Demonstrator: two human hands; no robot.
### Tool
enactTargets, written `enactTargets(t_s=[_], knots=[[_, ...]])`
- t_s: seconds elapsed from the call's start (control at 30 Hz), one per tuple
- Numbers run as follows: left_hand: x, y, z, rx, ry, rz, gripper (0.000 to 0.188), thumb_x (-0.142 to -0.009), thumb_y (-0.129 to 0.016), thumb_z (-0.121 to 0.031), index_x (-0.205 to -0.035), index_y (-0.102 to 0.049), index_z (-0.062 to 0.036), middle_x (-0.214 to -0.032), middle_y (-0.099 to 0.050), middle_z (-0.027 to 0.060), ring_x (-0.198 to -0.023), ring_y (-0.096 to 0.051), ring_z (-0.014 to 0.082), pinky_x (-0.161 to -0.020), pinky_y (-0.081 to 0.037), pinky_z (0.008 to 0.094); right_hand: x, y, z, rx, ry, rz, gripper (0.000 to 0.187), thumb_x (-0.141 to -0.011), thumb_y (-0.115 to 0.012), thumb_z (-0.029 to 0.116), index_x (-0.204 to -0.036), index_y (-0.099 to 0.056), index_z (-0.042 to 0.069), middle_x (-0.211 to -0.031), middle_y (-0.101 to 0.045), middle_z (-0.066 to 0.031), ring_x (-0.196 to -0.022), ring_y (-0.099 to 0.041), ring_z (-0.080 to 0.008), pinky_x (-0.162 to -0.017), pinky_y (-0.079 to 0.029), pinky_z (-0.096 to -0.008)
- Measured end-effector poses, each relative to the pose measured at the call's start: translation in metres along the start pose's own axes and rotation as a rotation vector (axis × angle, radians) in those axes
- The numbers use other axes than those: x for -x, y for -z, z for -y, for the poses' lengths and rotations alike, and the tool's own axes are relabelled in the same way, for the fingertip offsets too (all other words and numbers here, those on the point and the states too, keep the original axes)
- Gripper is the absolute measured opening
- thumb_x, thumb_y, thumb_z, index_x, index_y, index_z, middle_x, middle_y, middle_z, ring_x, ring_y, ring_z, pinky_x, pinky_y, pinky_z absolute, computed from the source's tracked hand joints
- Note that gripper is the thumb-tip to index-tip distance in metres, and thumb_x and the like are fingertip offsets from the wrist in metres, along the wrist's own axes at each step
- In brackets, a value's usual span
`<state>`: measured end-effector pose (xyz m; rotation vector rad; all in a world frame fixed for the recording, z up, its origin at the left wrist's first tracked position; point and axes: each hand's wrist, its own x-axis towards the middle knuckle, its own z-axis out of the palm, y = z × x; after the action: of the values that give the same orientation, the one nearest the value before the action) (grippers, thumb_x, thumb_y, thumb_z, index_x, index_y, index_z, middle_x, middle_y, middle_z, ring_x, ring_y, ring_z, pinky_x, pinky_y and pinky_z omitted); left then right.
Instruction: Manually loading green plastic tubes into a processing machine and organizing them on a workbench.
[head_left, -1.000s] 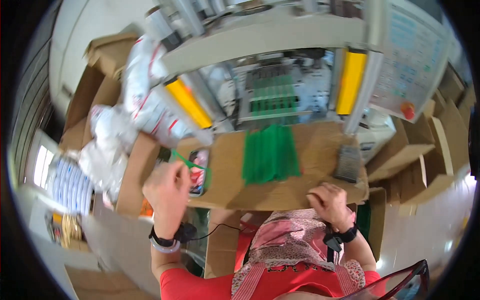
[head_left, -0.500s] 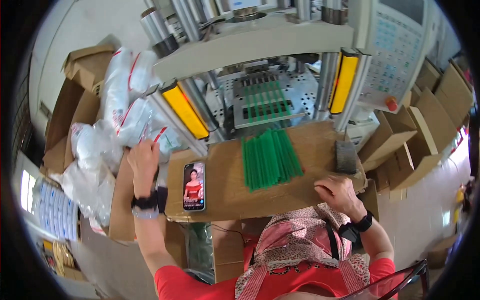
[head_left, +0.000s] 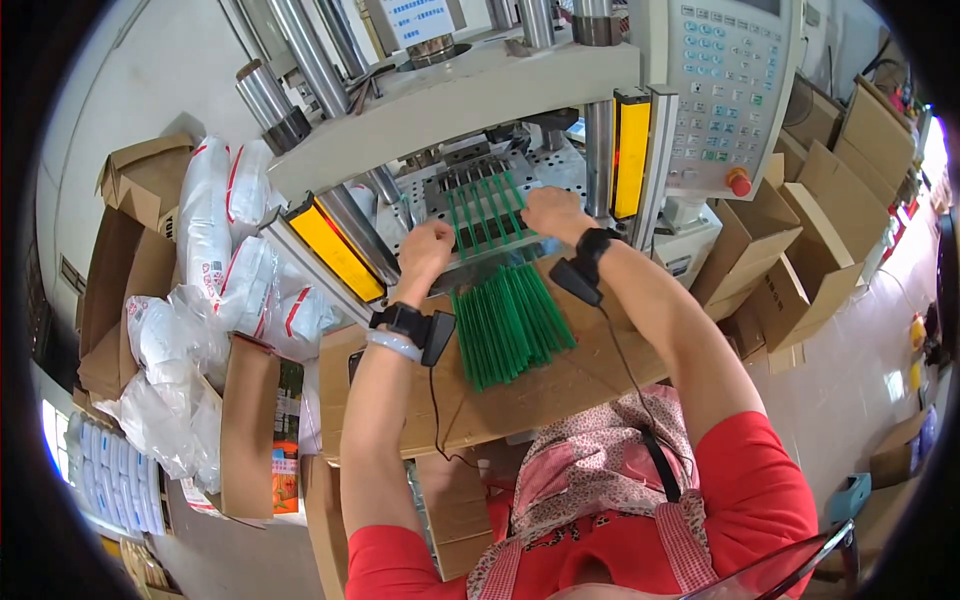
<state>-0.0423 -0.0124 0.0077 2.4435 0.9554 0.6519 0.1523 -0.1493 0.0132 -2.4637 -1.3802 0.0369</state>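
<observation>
Both hands reach into the press at its metal plate, where several green plastic strips lie in parallel rows. At the plate's left edge is my left hand, fingers curled closed beside the leftmost strip. My right hand is closed at the right edge, close to the rightmost strip. What either set of fingertips grips, if anything, is hidden. A fanned pile of green strips rests on the cardboard-covered table between my forearms. My left forearm covers most of the phone.
Yellow guard bars flank the press opening under a heavy crossbeam. A control panel with a red knob stands at right. White plastic bags and open cartons crowd the left; more cardboard boxes are at right.
My left hand has left the plastic bags and moved right to the plate. My right hand has gone forward from the table's near right to the plate. The view has shifted.
</observation>
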Motion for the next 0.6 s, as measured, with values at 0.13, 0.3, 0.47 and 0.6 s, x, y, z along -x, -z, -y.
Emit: enactTargets(t_s=[0.13, 0.3, 0.47, 0.6], knots=[[-0.023, -0.023, 0.006, -0.121, 0.078, -0.051, 0.021, -0.081, -0.060, -0.019, -0.098, -0.067, -0.0085, -0.092, -0.069, 0.0160, -0.087, -0.065, 0.0347, -0.077, -0.051, 0.0425, -0.012, 0.008, 0.007, -0.013, -0.072, 0.159, 0.027, -0.082, -0.056, 0.023, -0.093, -0.069, 0.001, -0.101, -0.068, -0.0174, -0.096, -0.064, -0.0389, -0.083, -0.048, -0.0499], [-0.040, -0.035, 0.029, 0.068, 0.183, 0.000, 0.029, -0.079, -0.063, -0.018, -0.106, -0.063, -0.0069, -0.096, -0.068, 0.0180, -0.090, -0.065, 0.0349, -0.080, -0.051, 0.0424, -0.028, 0.002, 0.011, -0.088, -0.135, 0.220, 0.021, -0.082, -0.056, 0.016, -0.090, -0.071, 0.004, -0.099, -0.068, -0.0188, -0.099, -0.065, -0.0341, -0.082, -0.051, -0.0425], [-0.029, -0.025, -0.015, 0.389, 0.443, 0.119, 0.040, -0.078, -0.067, -0.016, -0.114, -0.058, -0.0025, -0.104, -0.066, 0.0193, -0.089, -0.066, 0.0327, -0.072, -0.053, 0.0413, -0.020, 0.000, 0.001, -0.177, -0.185, 0.109, 0.024, -0.082, -0.057, 0.020, -0.092, -0.070, 0.004, -0.100, -0.068, -0.0175, -0.100, -0.064, -0.0343, -0.083, -0.049, -0.0457], [-0.041, -0.037, 0.001, 0.291, 0.370, 0.091, 0.044, -0.077, -0.069, -0.014, -0.117, -0.055, 0.0007, -0.105, -0.065, 0.0182, -0.084, -0.067, 0.0293, -0.063, -0.053, 0.0392, -0.011, 0.010, 0.017, -0.252, -0.121, 0.121, 0.028, -0.081, -0.058, 0.026, -0.087, -0.068, 0.001, -0.094, -0.069, -0.0159, -0.093, -0.064, -0.0359, -0.082, -0.048, -0.0486]])
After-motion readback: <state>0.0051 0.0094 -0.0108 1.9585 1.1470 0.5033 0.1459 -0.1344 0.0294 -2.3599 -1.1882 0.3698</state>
